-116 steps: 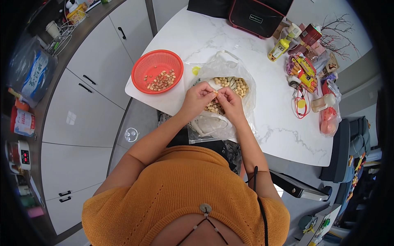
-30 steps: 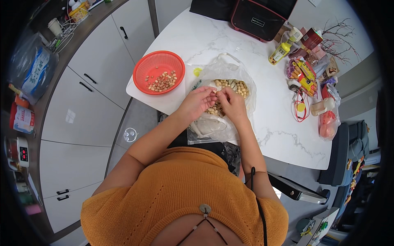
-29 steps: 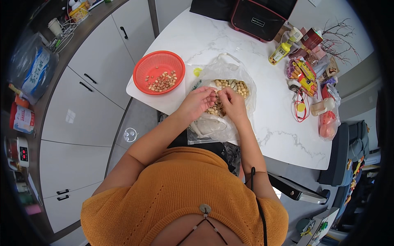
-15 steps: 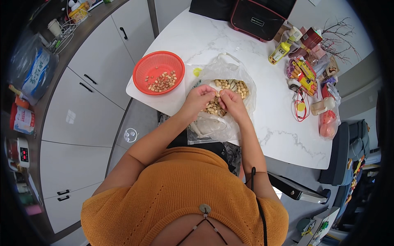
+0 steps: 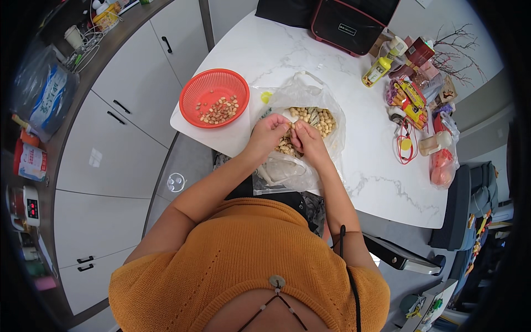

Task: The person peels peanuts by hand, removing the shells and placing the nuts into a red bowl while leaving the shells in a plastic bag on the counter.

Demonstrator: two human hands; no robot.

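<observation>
White marble bench (image 5: 354, 160) carries your clear bag of peanuts (image 5: 318, 119) and a red basket (image 5: 214, 98). Your left hand (image 5: 269, 131) and right hand (image 5: 307, 141) meet over the bag, fingertips pinched, probably on one peanut; too small to confirm.

A white marble-patterned table (image 5: 310, 52) with rounded corners stands beside a run of pale grey cabinets (image 5: 119, 119) with dark bar handles, topped by a dark counter (image 5: 61, 83). The floor (image 5: 191, 166) between them is grey. A dark chair (image 5: 470, 205) sits at the table's right edge.
</observation>
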